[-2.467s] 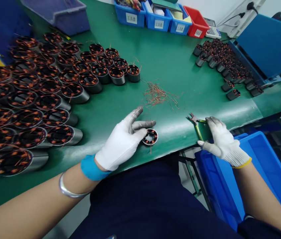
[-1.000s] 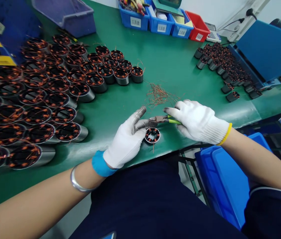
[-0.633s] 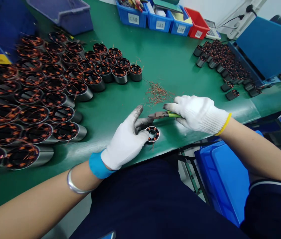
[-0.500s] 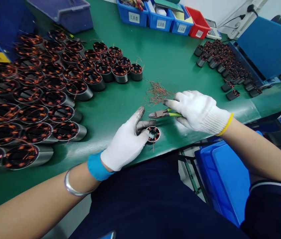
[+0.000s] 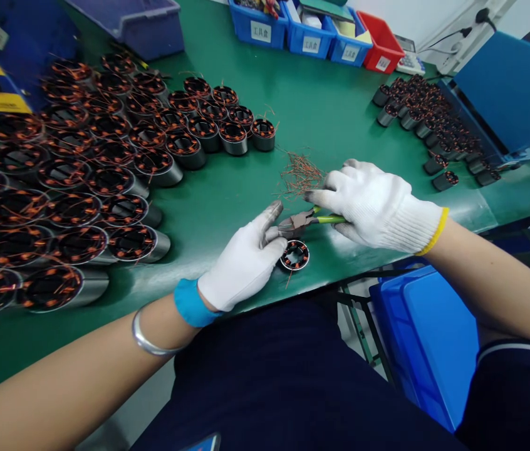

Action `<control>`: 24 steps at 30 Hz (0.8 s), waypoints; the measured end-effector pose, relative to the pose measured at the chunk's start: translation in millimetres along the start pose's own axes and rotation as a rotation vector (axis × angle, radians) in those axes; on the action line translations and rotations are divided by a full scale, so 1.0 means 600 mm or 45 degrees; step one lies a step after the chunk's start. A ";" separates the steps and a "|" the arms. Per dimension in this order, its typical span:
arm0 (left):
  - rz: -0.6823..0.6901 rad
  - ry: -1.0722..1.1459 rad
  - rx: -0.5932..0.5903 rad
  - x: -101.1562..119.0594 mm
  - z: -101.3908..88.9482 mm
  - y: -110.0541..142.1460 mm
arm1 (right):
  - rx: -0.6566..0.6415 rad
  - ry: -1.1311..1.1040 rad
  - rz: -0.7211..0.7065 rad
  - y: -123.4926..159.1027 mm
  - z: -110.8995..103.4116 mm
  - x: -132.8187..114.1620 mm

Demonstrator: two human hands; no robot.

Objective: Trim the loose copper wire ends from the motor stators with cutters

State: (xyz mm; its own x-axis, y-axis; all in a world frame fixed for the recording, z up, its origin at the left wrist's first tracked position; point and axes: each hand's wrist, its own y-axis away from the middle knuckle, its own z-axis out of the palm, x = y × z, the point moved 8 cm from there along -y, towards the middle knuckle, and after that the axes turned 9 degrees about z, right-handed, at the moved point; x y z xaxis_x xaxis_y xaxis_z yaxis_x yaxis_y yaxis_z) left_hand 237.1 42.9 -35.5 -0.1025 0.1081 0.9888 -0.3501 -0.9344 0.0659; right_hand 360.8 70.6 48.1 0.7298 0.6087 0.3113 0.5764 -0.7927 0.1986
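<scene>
A small motor stator (image 5: 294, 255), a metal ring with copper windings, stands near the table's front edge, a loose wire end sticking out towards me. My left hand (image 5: 246, 260), in a white glove with greyed fingertips, has its thumb against the stator's left rim; the other fingers lie behind, partly hidden, with the index stretched out. Gloved too, my right hand (image 5: 371, 200) is closed round the green handles of cutting pliers (image 5: 302, 220). The pliers' jaws point left, just behind the stator and beside my left fingertips. Whether a wire lies between the jaws I cannot tell.
Copper wire clippings (image 5: 300, 174) lie in a pile beyond the pliers. Many larger stators (image 5: 126, 241) with untrimmed wires crowd the left; smaller ones (image 5: 445, 180) stand at the right. Blue bins (image 5: 259, 31) and a red bin (image 5: 382, 45) line the back.
My left fingers have drawn closer together near the stator. The pliers have moved left, their jaws now beside my left fingertips. The whole view has shifted slightly.
</scene>
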 end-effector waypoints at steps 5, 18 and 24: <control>-0.014 0.033 0.013 0.001 -0.001 -0.002 | -0.021 -0.001 0.010 0.000 0.001 -0.001; 0.016 -0.021 0.015 -0.001 -0.004 -0.005 | -0.105 -0.045 0.086 -0.003 0.002 -0.007; 0.007 0.093 0.077 0.003 -0.012 -0.008 | -0.155 -0.147 0.315 0.028 0.022 0.027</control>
State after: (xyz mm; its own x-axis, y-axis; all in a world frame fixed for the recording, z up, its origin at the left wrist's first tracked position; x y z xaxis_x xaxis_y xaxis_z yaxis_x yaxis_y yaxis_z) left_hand 231.8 49.9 -35.0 -0.1729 0.1253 0.9769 -0.2927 -0.9536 0.0705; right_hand 387.1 67.7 44.5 0.8836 0.3908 0.2577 0.3326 -0.9115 0.2420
